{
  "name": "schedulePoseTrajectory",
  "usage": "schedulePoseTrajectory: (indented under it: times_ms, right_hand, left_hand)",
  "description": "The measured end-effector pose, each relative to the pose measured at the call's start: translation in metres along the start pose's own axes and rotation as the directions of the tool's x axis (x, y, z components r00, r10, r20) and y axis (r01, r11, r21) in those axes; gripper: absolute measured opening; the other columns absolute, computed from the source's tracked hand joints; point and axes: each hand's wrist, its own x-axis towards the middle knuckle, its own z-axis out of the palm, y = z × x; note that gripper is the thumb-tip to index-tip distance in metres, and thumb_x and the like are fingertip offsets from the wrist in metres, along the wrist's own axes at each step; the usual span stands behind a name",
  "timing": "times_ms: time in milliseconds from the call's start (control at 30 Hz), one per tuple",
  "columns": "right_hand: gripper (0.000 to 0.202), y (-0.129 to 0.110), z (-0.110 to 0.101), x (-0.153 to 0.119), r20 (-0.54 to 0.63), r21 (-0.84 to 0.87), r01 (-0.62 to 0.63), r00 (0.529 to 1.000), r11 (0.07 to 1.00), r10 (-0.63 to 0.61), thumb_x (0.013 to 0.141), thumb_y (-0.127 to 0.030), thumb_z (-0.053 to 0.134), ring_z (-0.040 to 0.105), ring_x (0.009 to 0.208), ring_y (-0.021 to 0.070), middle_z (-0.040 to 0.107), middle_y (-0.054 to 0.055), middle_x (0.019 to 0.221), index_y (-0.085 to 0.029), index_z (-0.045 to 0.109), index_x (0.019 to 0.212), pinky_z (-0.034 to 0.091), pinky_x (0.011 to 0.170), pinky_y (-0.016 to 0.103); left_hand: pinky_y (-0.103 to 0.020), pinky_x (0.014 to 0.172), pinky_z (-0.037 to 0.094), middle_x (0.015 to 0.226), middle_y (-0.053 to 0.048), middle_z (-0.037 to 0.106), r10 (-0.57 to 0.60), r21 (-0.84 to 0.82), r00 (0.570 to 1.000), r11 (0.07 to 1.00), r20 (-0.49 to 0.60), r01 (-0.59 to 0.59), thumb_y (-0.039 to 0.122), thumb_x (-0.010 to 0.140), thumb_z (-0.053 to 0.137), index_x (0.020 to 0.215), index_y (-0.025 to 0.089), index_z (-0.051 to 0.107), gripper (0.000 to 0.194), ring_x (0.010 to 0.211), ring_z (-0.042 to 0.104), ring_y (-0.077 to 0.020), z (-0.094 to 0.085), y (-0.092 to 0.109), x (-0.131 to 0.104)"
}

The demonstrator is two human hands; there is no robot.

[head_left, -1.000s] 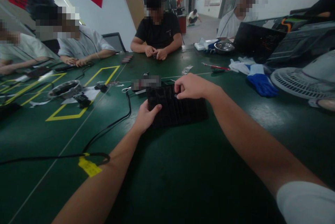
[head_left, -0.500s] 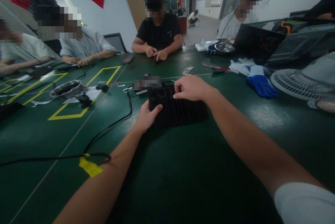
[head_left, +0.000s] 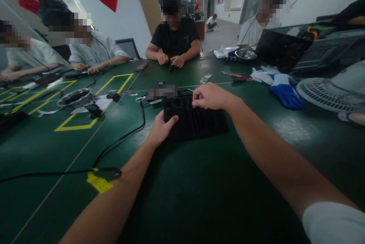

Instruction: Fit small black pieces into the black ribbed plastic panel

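A flat black tray [head_left: 185,124] with ridges and slot-like compartments is on the green table in front of me, dark and hard to make out in detail. My left hand [head_left: 163,127] grips its left side, the thumb lying over the top face. Above the tray's far edge is my right hand [head_left: 209,97], its thumb and index finger pinched together. Something tiny and pale seems to show at those fingertips, too small to name. Just behind the tray lies a dark box-shaped item [head_left: 161,92], partly blurred out, with a white loop at its left.
A black cable [head_left: 125,135] with a yellow tag [head_left: 99,182] runs by my left forearm. At left lie a metal bowl [head_left: 76,97] and small black parts [head_left: 94,110]. At right are a red pen-like tool [head_left: 236,75], gloves [head_left: 288,94] and a fan [head_left: 322,90]. Several people sit around.
My right hand has shifted slightly right along the tray's far edge, its fingertips now more clearly pinched. My left hand keeps its hold on the tray. The whole view has moved a little.
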Motion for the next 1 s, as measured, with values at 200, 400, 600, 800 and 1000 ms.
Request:
schedulePoseTrajectory:
  times_ms: [200, 400, 600, 800, 1000]
  right_hand:
    - [0.01, 0.0019, -0.0025, -0.0015, 0.035, 0.093, -0.007, 0.999, 0.996, 0.004, 0.092, -0.017, 0.069, 0.07, 0.062, 0.0142, 0.075, 0.002, 0.069, -0.015, 0.079, 0.094, 0.047, 0.068, 0.027]
    - [0.01, 0.0029, -0.0039, -0.0023, 0.042, 0.096, 0.015, 0.999, 0.995, -0.019, 0.09, -0.016, 0.071, 0.072, 0.065, 0.0152, 0.075, 0.001, 0.067, -0.015, 0.08, 0.095, 0.05, 0.072, 0.027]
    - [0.013, 0.0002, -0.0063, -0.0037, 0.066, 0.084, -0.004, 0.998, 0.996, -0.001, 0.089, -0.016, 0.072, 0.072, 0.068, 0.0159, 0.077, 0.002, 0.072, -0.015, 0.08, 0.099, 0.051, 0.074, 0.029]
    - [0.014, 0.0014, -0.0051, -0.0024, 0.056, 0.045, 0.017, 0.998, 0.999, -0.02, 0.087, -0.018, 0.076, 0.072, 0.072, 0.0165, 0.078, 0.002, 0.076, -0.016, 0.08, 0.101, 0.049, 0.073, 0.029]
    - [0.015, -0.0024, -0.0049, -0.0031, 0.033, -0.054, 0.026, 0.999, 0.998, -0.025, 0.086, -0.022, 0.08, 0.07, 0.076, 0.0165, 0.078, 0.002, 0.082, -0.017, 0.079, 0.1, 0.046, 0.073, 0.029]
  left_hand:
    - [-0.044, 0.092, 0.06, 0.11, -0.007, 0.078, 0.003, 0.007, 1.0, 1.0, 0.0, -0.003, 0.046, 0.075, 0.087, 0.114, 0.017, 0.07, 0.052, 0.1, 0.073, -0.0282, 0.0007, -0.0006, -0.0004]
    - [-0.045, 0.093, 0.06, 0.109, -0.007, 0.078, 0.01, 0.019, 1.0, 1.0, -0.005, -0.01, 0.045, 0.076, 0.086, 0.114, 0.018, 0.071, 0.05, 0.098, 0.073, -0.0276, 0.0004, -0.0014, -0.0006]
    - [-0.045, 0.095, 0.061, 0.11, -0.008, 0.078, 0.013, 0.015, 1.0, 1.0, -0.004, -0.013, 0.044, 0.076, 0.087, 0.115, 0.018, 0.071, 0.05, 0.101, 0.074, -0.0286, 0.0004, 0.0004, -0.0008]
    - [-0.045, 0.094, 0.061, 0.109, -0.008, 0.078, 0.019, 0.018, 1.0, 1.0, -0.001, -0.019, 0.045, 0.075, 0.088, 0.114, 0.017, 0.07, 0.051, 0.099, 0.074, -0.0282, 0.0008, 0.0003, -0.0006]
    - [-0.044, 0.092, 0.059, 0.107, -0.007, 0.077, 0.013, 0.021, 1.0, 1.0, 0.001, -0.013, 0.046, 0.075, 0.087, 0.113, 0.017, 0.069, 0.051, 0.097, 0.073, -0.0273, 0.0002, -0.0006, -0.0001]
